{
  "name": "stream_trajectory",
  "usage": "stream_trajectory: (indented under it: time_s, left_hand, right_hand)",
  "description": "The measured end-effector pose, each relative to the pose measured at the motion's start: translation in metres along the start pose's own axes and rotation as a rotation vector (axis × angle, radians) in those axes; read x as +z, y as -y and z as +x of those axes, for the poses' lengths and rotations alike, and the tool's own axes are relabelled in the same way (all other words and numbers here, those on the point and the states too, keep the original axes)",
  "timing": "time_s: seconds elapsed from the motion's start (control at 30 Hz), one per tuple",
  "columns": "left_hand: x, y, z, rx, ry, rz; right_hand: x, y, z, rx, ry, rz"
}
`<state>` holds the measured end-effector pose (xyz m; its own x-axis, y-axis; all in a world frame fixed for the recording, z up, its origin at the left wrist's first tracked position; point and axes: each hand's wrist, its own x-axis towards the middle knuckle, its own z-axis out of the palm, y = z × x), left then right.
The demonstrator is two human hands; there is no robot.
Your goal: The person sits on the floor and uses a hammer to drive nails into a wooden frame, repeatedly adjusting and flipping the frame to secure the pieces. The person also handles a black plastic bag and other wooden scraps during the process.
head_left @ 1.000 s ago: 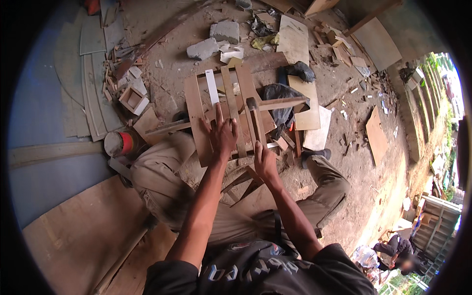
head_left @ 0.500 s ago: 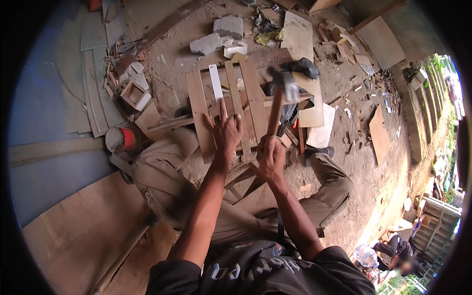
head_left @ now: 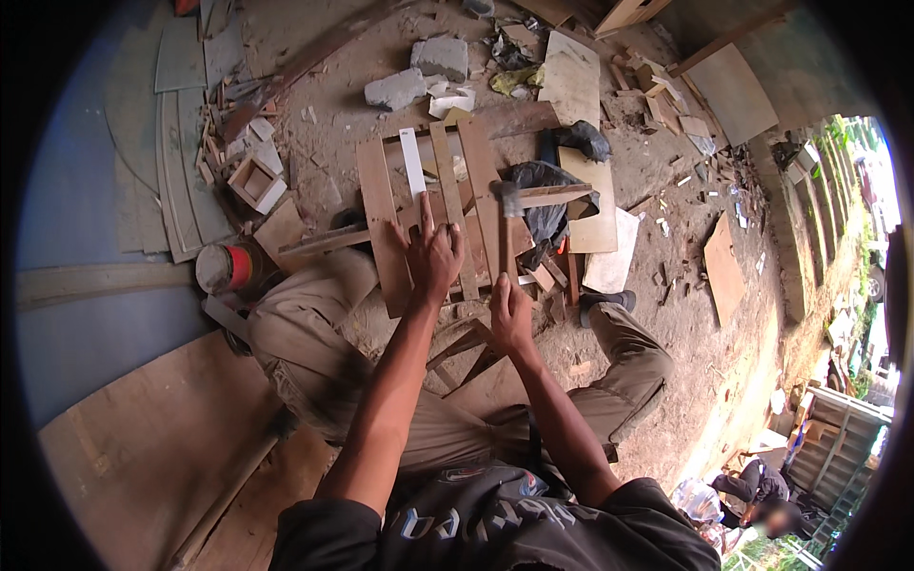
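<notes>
My right hand (head_left: pixel 512 314) is closed round the wooden handle of a hammer (head_left: pixel 508 238). The hammer's dark metal head is over the right-hand plank (head_left: pixel 484 181) of a slatted wooden frame. My left hand (head_left: pixel 438 255) lies over the middle of that frame, fingers apart, with the index finger stretched out to the lower end of a white strip (head_left: pixel 412 160). Another plank (head_left: pixel 378 205) forms the frame's left side, and a narrower slat (head_left: pixel 445 167) runs between. Beneath them a crosswise batten (head_left: pixel 328 243) sticks out on both sides.
A round can with a red band (head_left: pixel 238 267) stands by my left knee. Beyond the frame lie concrete blocks (head_left: pixel 440 59) and a black plastic bag (head_left: pixel 546 224). Boards (head_left: pixel 590 219) and wood scraps litter the dirt floor. Another person (head_left: pixel 762 490) is at the lower right.
The hammer has come down from its raised, blurred position, its head shifting left onto the right-hand plank. My right hand has moved slightly left and down. My left hand stays on the frame.
</notes>
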<state>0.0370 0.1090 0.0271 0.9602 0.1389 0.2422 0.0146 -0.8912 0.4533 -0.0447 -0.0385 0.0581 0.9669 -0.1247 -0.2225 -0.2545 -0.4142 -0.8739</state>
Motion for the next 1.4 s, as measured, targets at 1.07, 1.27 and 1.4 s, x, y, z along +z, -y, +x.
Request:
stream_trajectory:
  time_s: [1.07, 1.27, 1.4]
  left_hand:
    - [0.003, 0.003, 0.002, 0.008, -0.011, 0.066]
    - [0.005, 0.004, -0.002, 0.026, -0.073, 0.022]
    - [0.004, 0.002, -0.002, -0.012, -0.019, 0.068]
  right_hand:
    - [-0.022, 0.045, -0.017, -0.304, 0.007, 0.116]
    - [-0.010, -0.001, 0.016, 0.125, 0.042, -0.082]
    - [-0.014, 0.020, 0.001, -0.043, -0.032, 0.110]
